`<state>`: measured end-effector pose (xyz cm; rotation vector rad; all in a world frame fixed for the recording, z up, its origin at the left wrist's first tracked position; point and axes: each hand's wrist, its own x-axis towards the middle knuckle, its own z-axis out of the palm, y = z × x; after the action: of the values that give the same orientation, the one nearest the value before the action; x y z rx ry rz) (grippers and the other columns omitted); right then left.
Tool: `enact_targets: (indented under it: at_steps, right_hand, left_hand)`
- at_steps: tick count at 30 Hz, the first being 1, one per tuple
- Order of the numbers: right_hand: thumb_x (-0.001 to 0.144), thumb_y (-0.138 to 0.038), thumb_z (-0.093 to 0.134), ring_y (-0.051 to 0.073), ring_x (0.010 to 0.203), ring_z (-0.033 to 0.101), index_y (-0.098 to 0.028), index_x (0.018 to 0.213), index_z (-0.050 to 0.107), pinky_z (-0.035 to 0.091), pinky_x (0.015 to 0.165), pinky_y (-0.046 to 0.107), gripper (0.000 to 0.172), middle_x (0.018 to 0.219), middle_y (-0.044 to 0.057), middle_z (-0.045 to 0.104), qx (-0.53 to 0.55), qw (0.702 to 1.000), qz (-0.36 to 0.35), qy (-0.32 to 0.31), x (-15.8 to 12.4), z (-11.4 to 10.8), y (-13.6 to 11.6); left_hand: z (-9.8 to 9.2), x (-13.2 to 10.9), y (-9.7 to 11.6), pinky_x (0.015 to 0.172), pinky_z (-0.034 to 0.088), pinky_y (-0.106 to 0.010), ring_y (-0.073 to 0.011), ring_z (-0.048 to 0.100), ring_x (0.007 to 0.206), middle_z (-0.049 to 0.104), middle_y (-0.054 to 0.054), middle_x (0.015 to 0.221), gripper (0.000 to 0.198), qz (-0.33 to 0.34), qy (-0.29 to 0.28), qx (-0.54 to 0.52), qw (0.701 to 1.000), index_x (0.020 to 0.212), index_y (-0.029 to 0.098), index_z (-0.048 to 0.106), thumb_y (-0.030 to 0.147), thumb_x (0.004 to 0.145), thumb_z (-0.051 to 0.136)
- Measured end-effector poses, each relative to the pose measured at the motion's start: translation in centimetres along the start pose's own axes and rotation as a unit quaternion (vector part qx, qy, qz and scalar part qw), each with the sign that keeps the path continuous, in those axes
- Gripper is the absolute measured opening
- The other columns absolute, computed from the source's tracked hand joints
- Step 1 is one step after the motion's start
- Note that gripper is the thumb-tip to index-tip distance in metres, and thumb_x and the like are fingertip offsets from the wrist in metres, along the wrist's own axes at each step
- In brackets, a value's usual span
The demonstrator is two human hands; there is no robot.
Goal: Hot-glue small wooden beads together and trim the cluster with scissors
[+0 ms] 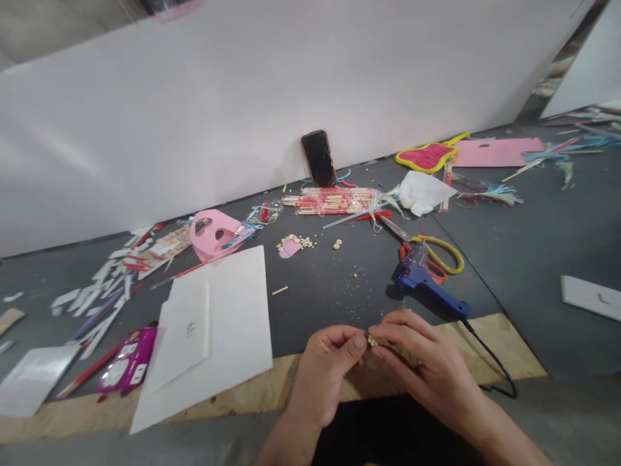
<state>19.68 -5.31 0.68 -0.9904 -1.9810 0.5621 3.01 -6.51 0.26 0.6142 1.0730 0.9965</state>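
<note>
Over the table's front edge, a small cluster of beige bits (372, 341) sits between the fingertips of both hands. My right hand (429, 356) is closed, its thumb and fingers pinching the cluster from the right. From the left, my left hand (330, 362) is closed with its thumb and forefinger pressed together at the cluster's edge. Farther back lies a similar small clump (337, 244). Beside a pink heart-shaped piece (290, 248) is a pile of loose beige bits (303, 241). A blue hot glue gun (431, 285) lies right of my hands.
Yellow-and-red-handled scissors (449, 255) lie behind the glue gun, whose black cord (495, 359) runs off the front. White sheets (233, 323), a purple packet (129, 362) and white scraps (97, 291) are left. A phone (319, 158) leans on the white partition (242, 97) behind bundled sticks (334, 200).
</note>
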Motion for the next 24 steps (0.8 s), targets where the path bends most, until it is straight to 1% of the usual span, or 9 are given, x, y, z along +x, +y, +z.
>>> enact_targets:
  at_steps: [6,9,11,13,15,17,18,20,24]
  right_hand:
    - [0.088,-0.016,0.055,0.017,0.080,0.063,-0.022,0.101,0.064,0.055,0.071,0.029,0.017,0.089,0.006,0.064,-0.056,0.998,-0.037,0.009,0.0,0.1,0.1]
    - [0.087,-0.016,0.056,0.017,0.083,0.063,-0.023,0.103,0.064,0.055,0.073,0.029,0.020,0.092,0.006,0.064,-0.042,0.999,-0.031,0.002,0.0,0.1,0.1]
    - [0.085,-0.017,0.058,0.016,0.084,0.063,-0.024,0.110,0.061,0.055,0.074,0.028,0.025,0.096,0.006,0.063,0.002,1.000,0.001,-0.004,-0.2,0.0,0.1]
    - [0.086,-0.021,0.059,0.014,0.078,0.062,-0.025,0.115,0.057,0.055,0.069,0.025,0.030,0.096,0.004,0.064,0.069,0.995,0.077,0.000,-0.6,0.1,0.1]
    - [0.087,-0.026,0.058,0.013,0.074,0.062,-0.026,0.114,0.057,0.054,0.064,0.022,0.026,0.091,0.002,0.064,0.140,0.976,0.170,-0.002,-0.9,0.1,0.1]
    - [0.089,-0.032,0.056,0.014,0.075,0.063,-0.025,0.106,0.060,0.053,0.063,0.022,0.019,0.088,0.002,0.066,0.189,0.954,0.234,-0.013,-1.0,0.2,0.0]
    - [0.089,-0.034,0.056,0.015,0.077,0.064,-0.024,0.102,0.061,0.053,0.064,0.022,0.017,0.087,0.002,0.066,0.202,0.947,0.247,-0.019,-1.1,0.3,-0.1]
    - [0.088,-0.035,0.057,0.015,0.076,0.064,-0.023,0.096,0.064,0.052,0.064,0.022,0.016,0.085,0.002,0.067,0.208,0.946,0.249,-0.019,-0.9,0.3,-0.4]
    - [0.088,-0.032,0.057,0.015,0.073,0.063,-0.022,0.088,0.067,0.051,0.066,0.023,0.013,0.078,0.002,0.066,0.184,0.959,0.215,-0.010,-0.5,0.3,-1.0]
  left_hand:
    - [0.2,-0.1,0.3,0.060,0.039,-0.020,-0.0072,0.052,0.058,0.065,-0.001,0.062,0.022,-0.016,-0.002,-0.004,1.000,0.070,0.012,0.073,0.032,0.064,0.082]
    - [0.2,-0.1,0.3,0.061,0.041,-0.020,-0.0079,0.054,0.059,0.066,-0.001,0.062,0.021,-0.018,0.000,-0.013,1.000,0.069,0.013,0.073,0.031,0.065,0.081]
    - [0.1,-0.2,0.2,0.060,0.041,-0.019,-0.0075,0.053,0.058,0.066,-0.001,0.061,0.020,-0.016,-0.001,-0.018,1.000,0.068,0.013,0.073,0.031,0.066,0.080]
    - [0.0,-0.2,0.1,0.057,0.039,-0.018,-0.0061,0.051,0.055,0.066,0.000,0.060,0.019,-0.007,0.012,-0.007,1.000,0.070,0.014,0.073,0.032,0.067,0.079]
    - [0.0,-0.4,0.2,0.057,0.040,-0.018,-0.0065,0.052,0.056,0.068,0.000,0.063,0.018,0.011,0.031,0.027,0.999,0.072,0.015,0.074,0.032,0.069,0.078]
    - [0.1,-0.6,0.5,0.063,0.044,-0.020,-0.0097,0.057,0.063,0.071,-0.002,0.070,0.016,0.038,0.041,0.089,0.994,0.077,0.017,0.074,0.032,0.072,0.075]
    - [0.2,-0.8,0.7,0.066,0.045,-0.021,-0.0117,0.059,0.067,0.072,-0.003,0.074,0.015,0.053,0.044,0.127,0.989,0.078,0.017,0.074,0.032,0.074,0.073]
    - [0.4,-1.1,1.0,0.069,0.047,-0.023,-0.0147,0.062,0.073,0.073,-0.004,0.079,0.014,0.085,0.046,0.198,0.975,0.081,0.018,0.074,0.030,0.078,0.069]
    - [0.6,-1.4,1.3,0.069,0.048,-0.025,-0.0176,0.064,0.075,0.072,-0.004,0.080,0.013,0.133,0.051,0.272,0.952,0.080,0.019,0.074,0.029,0.080,0.066]
